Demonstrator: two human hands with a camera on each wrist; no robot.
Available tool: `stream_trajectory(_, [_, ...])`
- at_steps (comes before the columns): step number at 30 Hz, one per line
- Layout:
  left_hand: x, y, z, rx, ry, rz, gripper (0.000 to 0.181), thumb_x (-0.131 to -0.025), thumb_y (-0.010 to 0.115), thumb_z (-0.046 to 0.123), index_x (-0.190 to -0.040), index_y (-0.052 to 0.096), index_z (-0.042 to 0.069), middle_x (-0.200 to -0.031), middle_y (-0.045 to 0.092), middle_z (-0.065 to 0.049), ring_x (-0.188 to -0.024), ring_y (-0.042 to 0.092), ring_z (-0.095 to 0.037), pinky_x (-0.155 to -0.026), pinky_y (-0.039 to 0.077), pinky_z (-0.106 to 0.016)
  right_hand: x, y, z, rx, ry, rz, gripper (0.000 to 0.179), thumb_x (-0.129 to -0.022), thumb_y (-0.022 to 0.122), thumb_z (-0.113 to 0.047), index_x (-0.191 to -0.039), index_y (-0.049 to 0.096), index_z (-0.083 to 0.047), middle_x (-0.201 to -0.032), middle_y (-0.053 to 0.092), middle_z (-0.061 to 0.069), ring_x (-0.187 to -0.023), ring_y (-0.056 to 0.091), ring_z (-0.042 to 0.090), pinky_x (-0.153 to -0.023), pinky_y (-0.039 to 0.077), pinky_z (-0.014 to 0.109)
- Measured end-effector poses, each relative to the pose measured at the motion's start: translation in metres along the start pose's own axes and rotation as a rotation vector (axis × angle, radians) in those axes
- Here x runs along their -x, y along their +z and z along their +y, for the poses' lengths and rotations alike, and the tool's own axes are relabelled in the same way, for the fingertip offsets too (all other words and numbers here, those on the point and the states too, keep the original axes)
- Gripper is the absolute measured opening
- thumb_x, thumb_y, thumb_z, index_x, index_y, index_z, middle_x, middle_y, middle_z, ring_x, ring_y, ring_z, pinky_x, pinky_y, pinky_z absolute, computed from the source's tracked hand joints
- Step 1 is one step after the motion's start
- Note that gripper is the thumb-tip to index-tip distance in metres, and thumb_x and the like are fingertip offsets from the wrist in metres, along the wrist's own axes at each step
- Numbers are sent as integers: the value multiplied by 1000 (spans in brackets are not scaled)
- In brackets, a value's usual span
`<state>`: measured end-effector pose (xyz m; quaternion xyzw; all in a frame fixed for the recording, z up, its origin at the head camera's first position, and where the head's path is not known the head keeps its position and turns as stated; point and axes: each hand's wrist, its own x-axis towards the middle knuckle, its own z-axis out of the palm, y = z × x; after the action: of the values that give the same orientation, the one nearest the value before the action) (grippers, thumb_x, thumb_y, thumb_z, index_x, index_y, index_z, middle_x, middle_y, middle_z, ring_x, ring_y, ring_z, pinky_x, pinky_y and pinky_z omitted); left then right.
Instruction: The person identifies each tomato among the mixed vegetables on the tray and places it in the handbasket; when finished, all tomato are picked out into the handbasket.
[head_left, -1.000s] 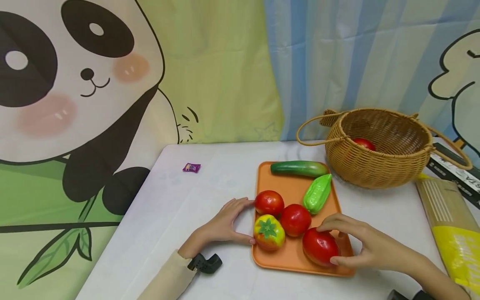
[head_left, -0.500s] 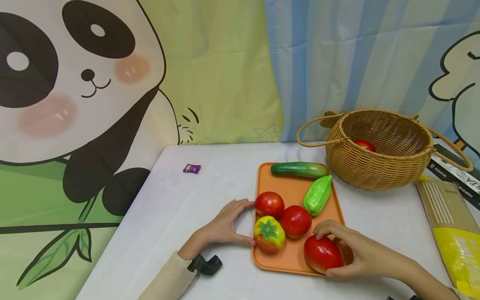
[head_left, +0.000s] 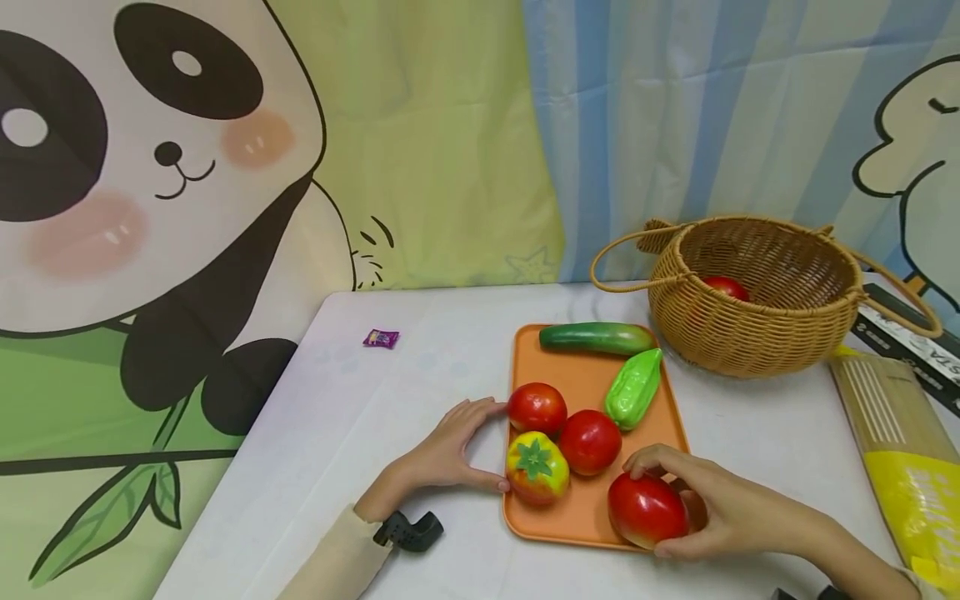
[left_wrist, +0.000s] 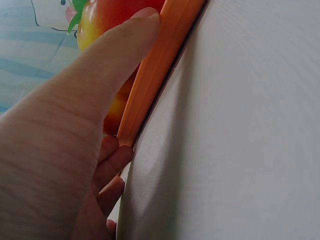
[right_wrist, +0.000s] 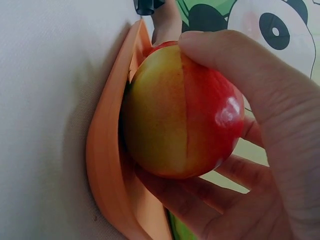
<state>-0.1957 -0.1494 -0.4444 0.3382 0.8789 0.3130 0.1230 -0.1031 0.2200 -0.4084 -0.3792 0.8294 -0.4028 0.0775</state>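
My right hand [head_left: 712, 504] holds a smooth, oval red-and-yellow toy fruit [head_left: 647, 510] over the near right corner of an orange tray [head_left: 555, 527]. In the right wrist view, the thumb lies on top of the fruit [right_wrist: 175, 115] and the fingers curve beneath. My left hand [head_left: 450, 450] is spread at the tray's left side, thumb and forefinger touching the rim. Closest to it are a red round fruit [head_left: 537, 407] and a yellow-red one with green leaves [head_left: 537, 468]. Another red fruit [head_left: 590, 442] lies beside them.
Towards the tray's far end lie a cucumber [head_left: 596, 337] and a light green ridged toy [head_left: 633, 388]. A wicker basket [head_left: 750, 337] with a red item [head_left: 726, 288] inside stands behind right. A yellow-brown package [head_left: 892, 433] lies right, a purple wrapper [head_left: 381, 338] far left.
My right hand has shifted slightly towards me, its fingers now further round the red-and-yellow fruit, which has moved a little right and nearer. The left hand has stayed at the tray's edge.
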Motion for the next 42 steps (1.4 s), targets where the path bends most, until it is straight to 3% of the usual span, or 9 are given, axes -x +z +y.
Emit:
stream_trajectory(18, [1,-1,3,2,-3,1,99,-70,83,50,-150,36,15,-155,36,-1,-147,21,-21,-122,7,-46,2,-10,-13,48,-50,55,55,-80,82,-28,-124,48,-23,-127,55,-8,-110,55,7,-82,55,25])
stream_trajectory(36, [1,0,3,-1,-1,5,99,-70,83,50,-150,35,16,-155,36,-1,-147,21,-21,-122,7,-46,5,-26,-25,190,-110,185,66,-74,87,-23,-127,48,-20,-128,54,-9,-109,56,4,-78,56,23])
stream_trajectory(42, [1,0,2,2,-4,5,99,-70,83,50,-150,36,15,-155,35,-2,-147,20,-22,-122,7,-46,6,-34,-28,210,-93,212,69,-73,88,-21,-130,47,-19,-128,54,-10,-112,54,2,-79,57,23])
